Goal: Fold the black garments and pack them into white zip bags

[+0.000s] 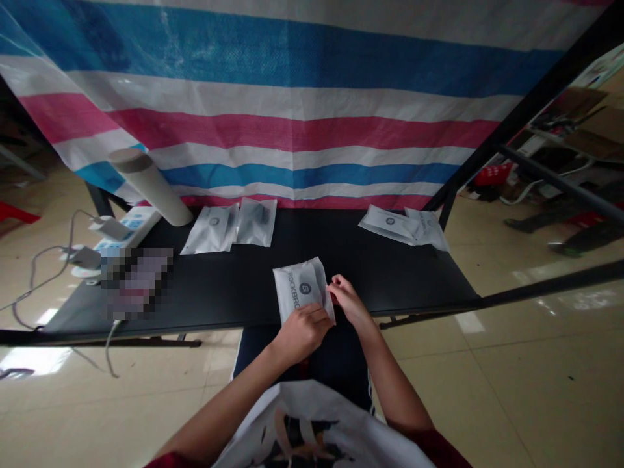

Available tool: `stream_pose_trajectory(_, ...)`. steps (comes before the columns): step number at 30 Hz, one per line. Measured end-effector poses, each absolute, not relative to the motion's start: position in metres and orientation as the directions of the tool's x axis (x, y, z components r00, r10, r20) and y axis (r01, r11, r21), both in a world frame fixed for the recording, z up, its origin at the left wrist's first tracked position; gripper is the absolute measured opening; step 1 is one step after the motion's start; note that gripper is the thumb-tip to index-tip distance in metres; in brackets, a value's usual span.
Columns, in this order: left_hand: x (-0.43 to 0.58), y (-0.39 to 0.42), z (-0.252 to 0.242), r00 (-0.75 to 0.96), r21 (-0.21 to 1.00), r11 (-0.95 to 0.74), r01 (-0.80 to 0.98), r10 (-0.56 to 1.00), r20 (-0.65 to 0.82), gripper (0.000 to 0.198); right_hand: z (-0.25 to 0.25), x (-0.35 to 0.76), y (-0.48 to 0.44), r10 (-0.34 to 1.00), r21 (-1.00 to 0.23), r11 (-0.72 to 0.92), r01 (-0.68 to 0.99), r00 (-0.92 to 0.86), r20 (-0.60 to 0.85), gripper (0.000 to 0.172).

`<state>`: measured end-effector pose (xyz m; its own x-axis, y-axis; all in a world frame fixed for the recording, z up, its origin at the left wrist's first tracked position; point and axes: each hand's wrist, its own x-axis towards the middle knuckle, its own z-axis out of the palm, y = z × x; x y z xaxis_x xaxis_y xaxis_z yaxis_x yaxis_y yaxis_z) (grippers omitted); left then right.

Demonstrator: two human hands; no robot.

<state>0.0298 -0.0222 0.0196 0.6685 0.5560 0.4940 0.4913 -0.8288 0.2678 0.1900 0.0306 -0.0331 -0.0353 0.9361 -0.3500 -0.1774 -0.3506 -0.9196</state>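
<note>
A white pouch with dark lettering lies at the near edge of the black table. My left hand grips its near right corner, fingers curled over the edge. My right hand pinches the pouch's right edge, fingers together. Two similar white pouches lie side by side at the far middle-left of the table. Another pile of white pouches sits at the far right.
A cardboard tube leans at the far left, beside a white power strip with plugs and cables. A striped tarp hangs behind the table. A black metal frame rises on the right; shelves with clutter stand beyond it.
</note>
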Motion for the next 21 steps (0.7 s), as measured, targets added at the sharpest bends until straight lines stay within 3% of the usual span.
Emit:
stream_pose_trajectory(5, 0.032, -0.056, 0.023, 0.631, 0.34, -0.849, 0.404, 0.528, 0.569, 0.02, -0.042, 0.202, 0.067, 0.954, -0.965, -0.239, -0.109, 0.157, -0.255, 0.029)
stream_pose_trajectory(8, 0.023, -0.07, 0.017, 0.653, 0.414, -0.833, 0.367, 0.548, 0.523, 0.015, -0.048, 0.21, 0.084, 0.945, -0.978, -0.178, -0.104, 0.259, -0.2, 0.027)
stream_pose_trajectory(13, -0.009, -0.064, 0.003, 0.577, 0.465, -0.696, 0.547, 0.716, 0.394, 0.008, -0.055, 0.218, 0.083, 0.971, -0.989, -0.139, -0.041, 0.189, -0.144, 0.03)
stream_pose_trajectory(17, -0.024, -0.053, -0.006, 0.574, 0.397, -0.631, 0.666, 0.774, 0.268, 0.044, -0.057, 0.221, 0.077, 0.987, -0.997, -0.075, -0.001, 0.144, -0.074, 0.028)
stream_pose_trajectory(21, -0.022, -0.046, -0.017, 0.568, 0.322, -0.604, 0.729, 0.796, 0.208, 0.064, -0.056, 0.222, 0.079, 0.985, -0.997, -0.06, 0.049, 0.163, -0.051, 0.026)
